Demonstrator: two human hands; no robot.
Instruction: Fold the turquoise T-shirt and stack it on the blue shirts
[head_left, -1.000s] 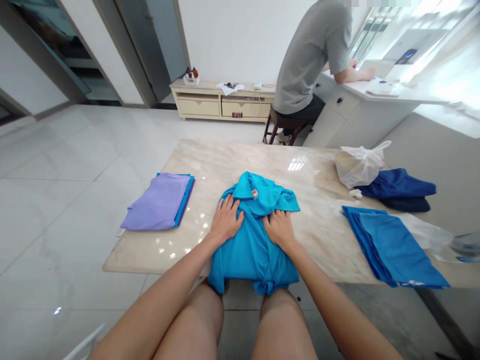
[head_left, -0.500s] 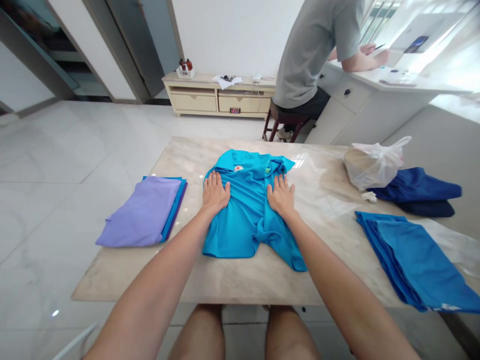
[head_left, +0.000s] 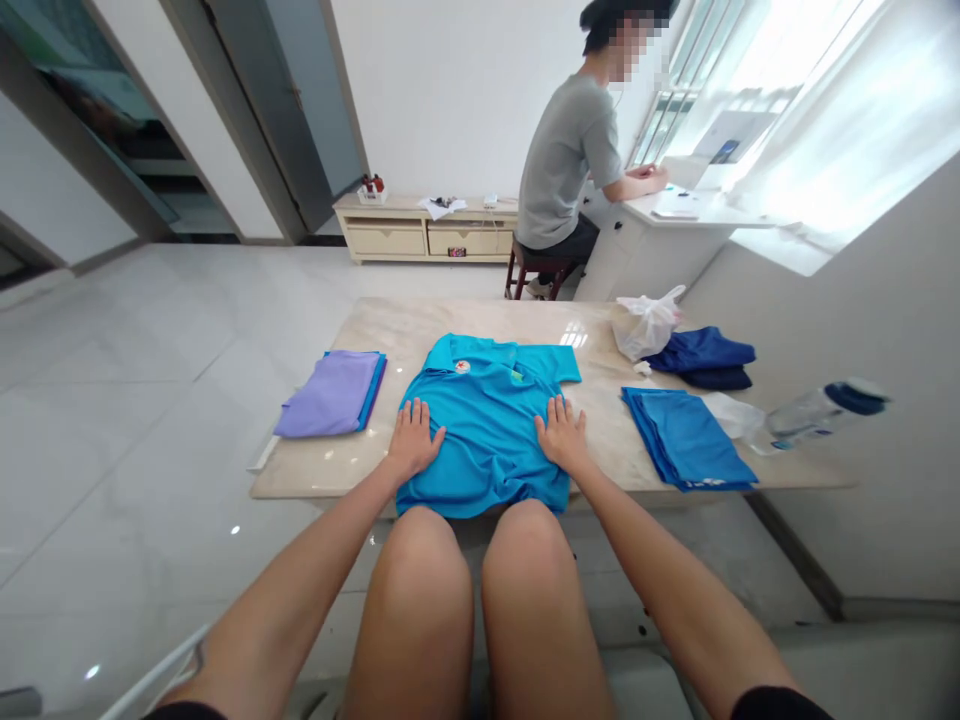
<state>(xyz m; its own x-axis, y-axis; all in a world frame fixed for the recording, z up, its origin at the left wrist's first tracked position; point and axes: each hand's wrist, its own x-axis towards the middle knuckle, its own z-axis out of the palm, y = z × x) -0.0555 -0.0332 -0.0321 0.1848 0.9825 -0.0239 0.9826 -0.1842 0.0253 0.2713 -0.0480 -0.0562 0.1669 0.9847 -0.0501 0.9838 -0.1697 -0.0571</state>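
A turquoise collared shirt (head_left: 487,440) lies spread on the marble-look table (head_left: 360,330), its collar at the far side and its hem at the near edge by my knees. Wrinkles run across its middle and lower part. On its left side my left hand (head_left: 412,440) rests flat with the fingers spread. My right hand (head_left: 562,435) presses flat on the opposite side edge, fingers apart. A small round badge (head_left: 462,367) shows on the chest. The right sleeve (head_left: 559,362) lies stretched outward.
To the left sits a folded stack with a lavender cloth (head_left: 330,395) on top. Folded blue garments (head_left: 686,435), a white plastic bag (head_left: 649,325), dark blue cloth (head_left: 701,352) and a clear bottle (head_left: 825,410) are at right. Beyond, a person (head_left: 566,170) sits at a white desk.
Both hands have slid down the shirt toward me. The right sleeve and lower hem, bunched before, now lie flatter. The view has tilted up, bringing the bottle into sight.
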